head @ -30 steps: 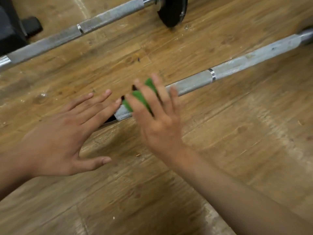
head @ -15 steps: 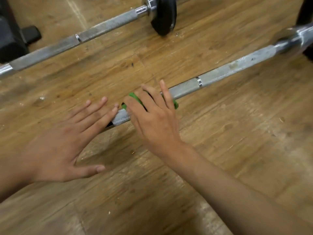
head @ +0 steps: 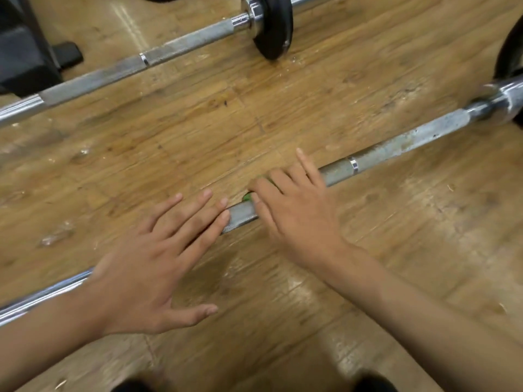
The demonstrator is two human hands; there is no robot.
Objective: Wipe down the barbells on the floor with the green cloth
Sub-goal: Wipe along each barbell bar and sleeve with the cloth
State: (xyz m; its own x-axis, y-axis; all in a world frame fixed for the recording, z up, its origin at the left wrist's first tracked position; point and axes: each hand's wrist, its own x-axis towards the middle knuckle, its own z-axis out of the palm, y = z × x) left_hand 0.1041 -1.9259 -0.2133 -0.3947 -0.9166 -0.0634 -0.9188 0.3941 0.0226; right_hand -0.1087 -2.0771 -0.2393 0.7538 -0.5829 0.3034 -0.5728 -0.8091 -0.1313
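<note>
The near barbell (head: 396, 145) lies diagonally across the wooden floor, from lower left to upper right. My left hand (head: 158, 264) rests flat on its shaft with straight, spread fingers. Just to the right, my right hand (head: 294, 219) lies over the bar, its fingers bent over the green cloth (head: 247, 197) and pressing it onto the knurled steel. Only a small green edge shows beside my thumb. A second barbell (head: 181, 48) lies parallel farther away, untouched.
A black weight plate (head: 276, 26) sits on the far barbell. Another dark plate (head: 509, 52) stands at the right edge, by the near bar's sleeve. Black equipment (head: 22, 52) fills the top left corner. Dark shoe tips (head: 373, 384) show at the bottom edge.
My right hand has slid the cloth a little to the right along the bar and settled down over it, hiding most of the green. My left hand has stayed on the shaft.
</note>
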